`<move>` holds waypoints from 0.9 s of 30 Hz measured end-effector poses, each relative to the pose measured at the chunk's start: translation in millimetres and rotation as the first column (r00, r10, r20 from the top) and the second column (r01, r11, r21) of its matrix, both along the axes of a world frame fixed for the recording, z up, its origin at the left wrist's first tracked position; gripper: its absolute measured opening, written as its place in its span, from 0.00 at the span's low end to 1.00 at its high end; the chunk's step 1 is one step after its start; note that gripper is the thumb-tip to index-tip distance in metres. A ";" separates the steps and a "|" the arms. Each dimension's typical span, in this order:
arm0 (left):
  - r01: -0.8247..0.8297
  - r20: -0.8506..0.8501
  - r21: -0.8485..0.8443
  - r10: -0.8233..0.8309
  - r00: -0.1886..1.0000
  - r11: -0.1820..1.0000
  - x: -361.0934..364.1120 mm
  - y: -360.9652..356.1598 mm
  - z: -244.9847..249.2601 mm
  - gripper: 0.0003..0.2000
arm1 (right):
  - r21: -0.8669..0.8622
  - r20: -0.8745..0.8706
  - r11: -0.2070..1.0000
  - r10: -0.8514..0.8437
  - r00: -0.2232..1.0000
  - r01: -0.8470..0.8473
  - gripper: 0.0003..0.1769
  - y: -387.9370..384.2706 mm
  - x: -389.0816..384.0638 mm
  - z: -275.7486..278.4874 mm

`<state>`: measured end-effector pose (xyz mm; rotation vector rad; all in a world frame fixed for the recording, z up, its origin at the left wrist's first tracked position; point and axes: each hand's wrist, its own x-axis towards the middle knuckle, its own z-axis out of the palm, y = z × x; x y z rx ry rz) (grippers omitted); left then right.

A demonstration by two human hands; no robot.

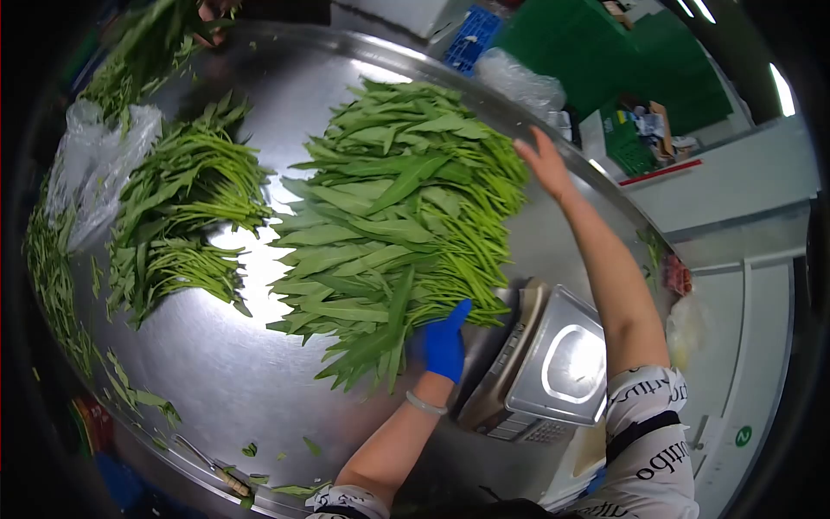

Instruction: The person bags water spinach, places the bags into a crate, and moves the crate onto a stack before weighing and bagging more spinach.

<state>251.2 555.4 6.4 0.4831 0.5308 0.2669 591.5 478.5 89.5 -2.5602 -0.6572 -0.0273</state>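
A broad pile of water spinach (pixel 393 225) lies on the round metal table, its leaves to the left and its cut stems to the right. My left hand (pixel 444 344), in a blue glove, is against the near edge of this pile. Its thumb stretches out over the stems, while the other fingers are largely hidden by the leaves. At the far right corner of the pile, my bare right hand (pixel 546 164) is beside the stem ends with thumb and fingers apart. Neither hand is gripping anything visible.
A scale (pixel 553 355) stands close to the right of my left hand. Smaller water spinach bunches (pixel 190 208) and a clear plastic bag (pixel 95 173) lie to the left. A knife (pixel 212 465) rests near the rim. Another person's hand (pixel 212 17) shows at top left.
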 end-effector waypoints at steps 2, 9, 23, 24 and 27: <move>0.047 -0.091 0.221 -0.027 0.995 0.974 0.5 5.0 16.3 0.17 | -0.016 -0.079 0.999 -0.034 0.996 0.033 0.46 6.6 29.2 -20.8; 0.035 -0.069 -0.088 -0.041 0.997 0.996 27.5 9.1 20.6 0.21 | 0.171 -0.607 0.982 0.046 0.794 0.074 0.38 13.5 8.4 -36.3; -0.088 -0.125 -0.015 0.085 0.989 0.996 -38.0 25.8 70.7 0.22 | 0.441 -0.781 0.896 0.359 0.510 0.045 0.44 19.3 -196.8 26.3; -0.049 -0.174 0.014 0.050 0.983 0.999 -62.7 27.0 81.6 0.21 | 0.453 -0.784 0.890 0.368 0.499 0.056 0.44 18.9 -216.8 36.2; 0.057 -0.287 0.171 -0.006 0.958 0.984 -145.2 40.2 117.6 0.20 | 0.393 -0.743 0.917 0.363 0.562 -0.073 0.47 16.2 -284.0 63.3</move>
